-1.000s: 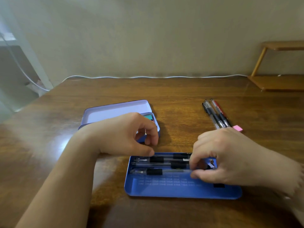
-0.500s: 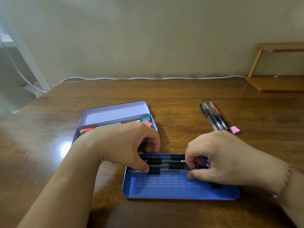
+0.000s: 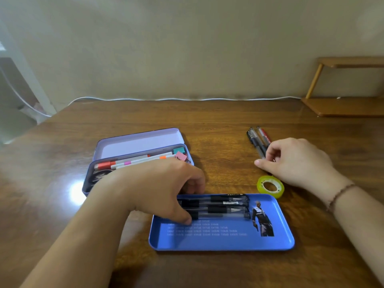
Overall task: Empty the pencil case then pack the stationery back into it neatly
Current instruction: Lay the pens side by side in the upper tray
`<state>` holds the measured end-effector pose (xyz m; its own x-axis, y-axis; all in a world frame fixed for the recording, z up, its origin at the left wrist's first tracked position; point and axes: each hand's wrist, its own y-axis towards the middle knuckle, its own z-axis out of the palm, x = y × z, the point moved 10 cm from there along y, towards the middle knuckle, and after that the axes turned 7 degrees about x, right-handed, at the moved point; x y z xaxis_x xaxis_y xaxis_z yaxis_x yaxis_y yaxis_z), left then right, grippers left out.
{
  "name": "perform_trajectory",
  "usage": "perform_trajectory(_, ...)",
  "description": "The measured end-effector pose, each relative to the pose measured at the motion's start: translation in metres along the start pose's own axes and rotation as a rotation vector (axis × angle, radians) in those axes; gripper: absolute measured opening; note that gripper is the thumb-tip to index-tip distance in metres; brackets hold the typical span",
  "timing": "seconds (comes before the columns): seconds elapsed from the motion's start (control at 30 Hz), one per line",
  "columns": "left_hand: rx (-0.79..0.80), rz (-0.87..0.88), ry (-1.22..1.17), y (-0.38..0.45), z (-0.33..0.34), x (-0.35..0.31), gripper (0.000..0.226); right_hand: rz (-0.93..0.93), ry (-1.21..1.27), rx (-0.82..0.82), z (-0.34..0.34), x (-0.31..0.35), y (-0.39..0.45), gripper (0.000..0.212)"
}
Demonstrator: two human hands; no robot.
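head view: the right hand (image 3: 295,161) has left the blue tray (image 3: 224,240), where it was pressing the pens half a second ago, and now reaches toward the loose pens (image 3: 258,141) near the desk's (image 3: 228,121) right far part, its fingers curled at their near ends; whether it already grips one i cannot tell. the move uncovers a yellow tape roll (image 3: 270,187) just beyond the tray's far right corner. the left hand (image 3: 164,188) stays on the row of black pens (image 3: 226,206), fingertips pressing their left ends. packing seems under way, more pens to come. those pens lie along the tray's far edge, long axis left-right. the open pencil case (image 3: 116,175), holding markers, sits left of centre.
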<state>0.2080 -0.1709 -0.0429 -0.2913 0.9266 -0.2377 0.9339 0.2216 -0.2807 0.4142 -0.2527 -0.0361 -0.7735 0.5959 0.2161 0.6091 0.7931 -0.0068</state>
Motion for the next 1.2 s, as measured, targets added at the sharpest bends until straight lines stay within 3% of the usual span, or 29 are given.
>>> perform_trajectory(0.3, 0.032, -0.010, 0.018, 0.001, 0.004, -0.005, 0.039, 0.001, -0.057, -0.052, -0.006, 0.006, 0.001, 0.030)
perform_trajectory(0.47, 0.041, 0.004, 0.054, 0.002, 0.005, -0.013, 0.036, -0.175, 0.337, -0.135, -0.020, 0.010, -0.006, 0.023)
perform_trajectory(0.6, 0.053, 0.031, 0.040, 0.006, 0.008, -0.015, 0.036, -0.348, 0.562, -0.091, -0.027, 0.025, -0.017, 0.016)
perform_trajectory(0.73, 0.006, 0.045, -0.021, 0.005, 0.002, -0.011, 0.054, -0.514, 0.727, -0.130, -0.039, 0.045, -0.037, 0.018)
perform_trajectory(0.8, -0.146, 0.059, -0.172, 0.004, -0.014, -0.010, 0.062, -0.588, 0.777, -0.129, -0.038, 0.056, -0.049, 0.017)
perform_trajectory(0.9, -0.434, 0.156, -0.642, 0.000, -0.037, -0.009, 0.044, -0.684, 0.842, -0.100, -0.030, 0.075, -0.064, 0.010)
perform_trajectory(1.0, -0.482, 0.193, -0.948, 0.004, -0.036, -0.011, 0.040, -0.808, 0.707, -0.116, -0.026, 0.097, -0.079, 0.012)
perform_trajectory(1.07, -0.440, 0.238, -0.947, 0.005, -0.035, -0.018, 0.040, -0.896, 0.574, -0.197, -0.033, 0.104, -0.089, 0.016)
perform_trajectory(1.2, -0.233, 0.313, -0.786, 0.001, -0.028, -0.033, 0.042, -0.875, 0.486, -0.547, -0.072, 0.079, -0.098, 0.032)
